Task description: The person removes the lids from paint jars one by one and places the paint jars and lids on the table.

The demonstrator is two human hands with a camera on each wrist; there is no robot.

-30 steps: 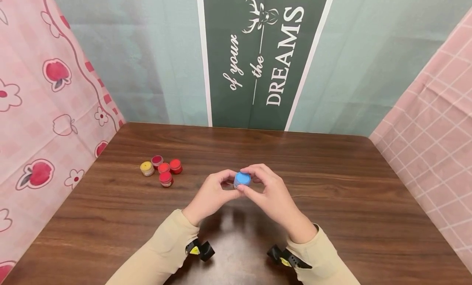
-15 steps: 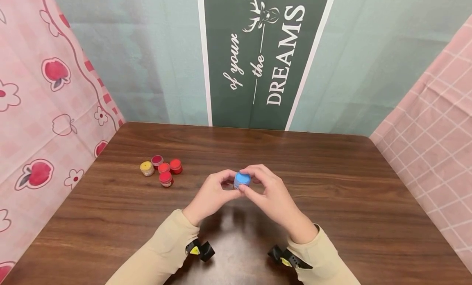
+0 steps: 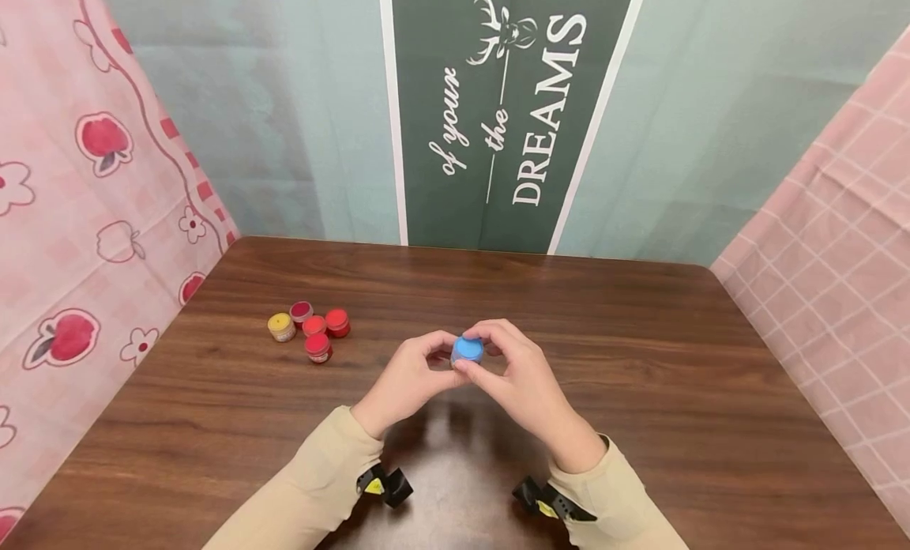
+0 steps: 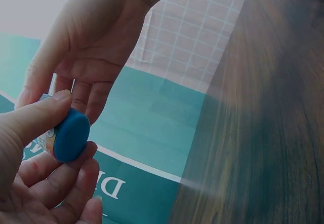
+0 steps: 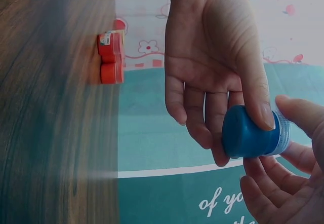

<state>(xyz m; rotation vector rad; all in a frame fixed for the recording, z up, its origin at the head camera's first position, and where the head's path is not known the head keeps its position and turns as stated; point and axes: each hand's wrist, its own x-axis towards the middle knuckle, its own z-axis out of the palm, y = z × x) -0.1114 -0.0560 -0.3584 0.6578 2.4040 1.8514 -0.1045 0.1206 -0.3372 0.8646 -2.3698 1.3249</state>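
The blue jar [image 3: 467, 351] is up in the air over the middle of the table [image 3: 640, 337], both hands on it. Its blue base faces down to the table, its clear lid [image 5: 285, 133] up. The left hand [image 3: 404, 376] has its thumb and fingers round the blue part; the right hand [image 3: 524, 378] pinches the lid end between thumb and fingers — both grips are plain in the wrist views.

Five small jars stand in a cluster on the table's left part: a yellow jar [image 3: 281, 327] leftmost, a crimson jar [image 3: 302, 313] beside it, and three red jars [image 3: 317, 348].

Pale sleeves [image 3: 306, 487] reach in over the table's near edge, each with a black strap and camera [image 3: 398, 487] at the wrist. Beyond the table's far edge hangs a green cloth [image 3: 490, 218] with white lettering — "DREAMS" is the largest word. Pink cloths [image 3: 839, 218] hang along the table's left and right sides.
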